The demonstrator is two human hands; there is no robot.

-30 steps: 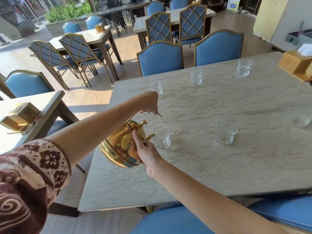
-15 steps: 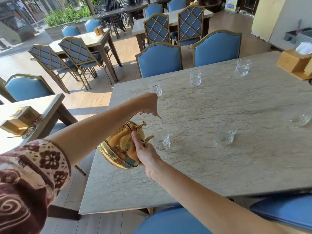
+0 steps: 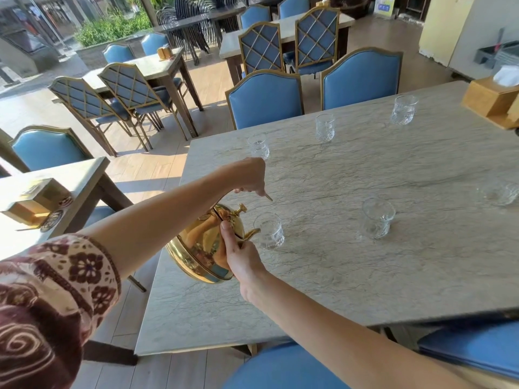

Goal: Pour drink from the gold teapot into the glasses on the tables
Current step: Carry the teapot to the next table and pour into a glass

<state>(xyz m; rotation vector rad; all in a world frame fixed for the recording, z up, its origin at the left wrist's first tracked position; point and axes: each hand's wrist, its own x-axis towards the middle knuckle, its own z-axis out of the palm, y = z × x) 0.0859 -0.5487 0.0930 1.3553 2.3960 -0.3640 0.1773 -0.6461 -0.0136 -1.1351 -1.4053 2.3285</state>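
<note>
The gold teapot (image 3: 200,248) is tilted to the right above the marble table (image 3: 351,262), its spout at the rim of a clear glass (image 3: 271,231). My left hand (image 3: 248,176) grips the teapot's thin handle from above. My right hand (image 3: 241,256) presses against the pot's side, thumb near the lid. Whether liquid is flowing cannot be seen. Other glasses stand on the table: one (image 3: 377,219) to the right, one (image 3: 502,193) at the right edge, and three along the far side (image 3: 258,146), (image 3: 325,127), (image 3: 403,110).
A wooden tissue box (image 3: 491,101) sits at the table's far right corner. Blue chairs (image 3: 265,101) line the far side, and a blue seat (image 3: 283,369) is below me. A second table (image 3: 56,192) with a small box is to the left.
Hardly anything differs; the teapot stays tilted at the same glass with both hands on it.
</note>
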